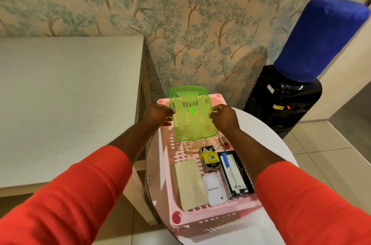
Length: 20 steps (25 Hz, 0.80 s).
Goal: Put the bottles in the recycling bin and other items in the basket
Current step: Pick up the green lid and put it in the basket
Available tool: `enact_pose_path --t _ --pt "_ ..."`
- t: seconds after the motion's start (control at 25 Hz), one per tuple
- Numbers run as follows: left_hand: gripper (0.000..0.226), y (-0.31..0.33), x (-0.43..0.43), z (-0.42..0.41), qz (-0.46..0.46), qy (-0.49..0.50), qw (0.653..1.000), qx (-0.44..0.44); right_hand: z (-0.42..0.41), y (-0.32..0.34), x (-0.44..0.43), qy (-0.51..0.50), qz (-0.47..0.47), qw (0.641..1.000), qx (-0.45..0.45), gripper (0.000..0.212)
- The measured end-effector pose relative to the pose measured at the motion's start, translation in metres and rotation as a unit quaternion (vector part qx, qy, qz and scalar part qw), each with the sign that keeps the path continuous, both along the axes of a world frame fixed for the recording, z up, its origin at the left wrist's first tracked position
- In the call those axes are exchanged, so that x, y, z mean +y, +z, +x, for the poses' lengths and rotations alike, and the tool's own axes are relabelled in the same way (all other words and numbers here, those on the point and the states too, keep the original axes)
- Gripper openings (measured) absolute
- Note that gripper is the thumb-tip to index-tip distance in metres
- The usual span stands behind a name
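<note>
Both hands hold a translucent green plastic tray (190, 116) above the far end of the pink slotted basket (174, 202). My left hand (158, 114) pinches its left rim and my right hand (224, 117) pinches its right rim. Inside the basket lie a beige pad (190, 183), a white "Skinny Pete" case (213, 188), a yellow and black Bril ink box (208, 159), a black pen box (233, 173) and a small red item (223, 142). No bottle or recycling bin shows.
The basket sits on a round white table (267, 144). A large white table (66, 104) stands to the left. A black water dispenser (281, 104) with a blue-covered bottle (321, 40) stands at the right, against the patterned wall.
</note>
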<state>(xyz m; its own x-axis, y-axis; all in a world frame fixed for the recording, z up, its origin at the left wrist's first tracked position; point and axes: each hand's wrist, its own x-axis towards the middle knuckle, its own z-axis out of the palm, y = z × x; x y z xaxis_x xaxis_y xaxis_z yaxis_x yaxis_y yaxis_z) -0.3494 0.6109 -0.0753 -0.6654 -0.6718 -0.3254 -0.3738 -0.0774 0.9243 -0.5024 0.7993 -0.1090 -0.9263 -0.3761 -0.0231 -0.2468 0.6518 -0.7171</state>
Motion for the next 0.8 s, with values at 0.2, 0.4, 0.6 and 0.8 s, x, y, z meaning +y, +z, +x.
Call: enact_pose_path --t 0.2,0.4,0.6,0.8 --pt "0.046 -0.016 -0.005 0.003 -0.223 -0.056 0.970 -0.072 0.008 -0.021 -0.015 -0.030 0.053 0.998 0.011 0.024" --pt "0.067 -0.022 0.005 0.019 -0.312 -0.114 0.938 -0.097 0.016 -0.040 -0.027 -0.017 0.100 0.995 0.013 0.026" --pt "0.072 -0.023 0.006 0.031 -0.364 -0.141 0.915 -0.099 0.017 -0.052 -0.029 0.031 0.181 0.983 0.023 0.030" --pt "0.080 -0.019 0.002 0.041 -0.418 -0.149 0.891 -0.100 0.035 -0.033 -0.026 0.053 0.155 0.986 0.035 0.051"
